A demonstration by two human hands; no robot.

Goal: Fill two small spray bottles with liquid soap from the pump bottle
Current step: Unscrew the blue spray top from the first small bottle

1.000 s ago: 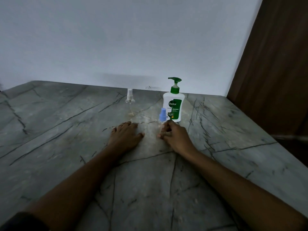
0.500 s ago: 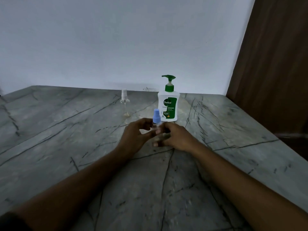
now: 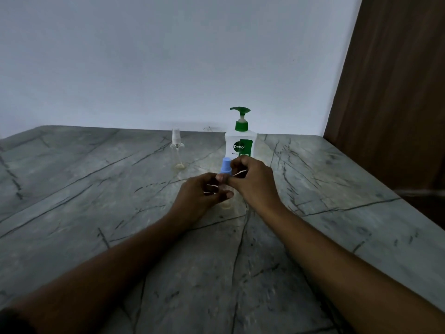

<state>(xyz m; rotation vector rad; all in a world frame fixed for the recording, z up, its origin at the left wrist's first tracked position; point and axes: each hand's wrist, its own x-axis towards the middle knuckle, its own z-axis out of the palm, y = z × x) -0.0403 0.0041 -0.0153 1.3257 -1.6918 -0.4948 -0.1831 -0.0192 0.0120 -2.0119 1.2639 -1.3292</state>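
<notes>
A small clear spray bottle with a blue cap [image 3: 226,166] stands on the grey marble counter [image 3: 96,213] in the middle. My left hand [image 3: 201,197] grips its clear body from the left. My right hand [image 3: 252,182] pinches the blue spray head at its base from the right. Behind them stands the white pump bottle [image 3: 240,141] with a green pump and a green label. A second small clear spray bottle [image 3: 177,150] with a clear cap stands apart at the back left, untouched. My fingers hide most of the blue-capped bottle's body.
A pale wall runs along the counter's far edge. A dark wooden panel [image 3: 390,92] rises at the right. The counter's right edge drops off near the panel.
My left hand left the counter and took hold of the blue-capped bottle's body. My right hand rose from the bottle's base to the blue spray head.
</notes>
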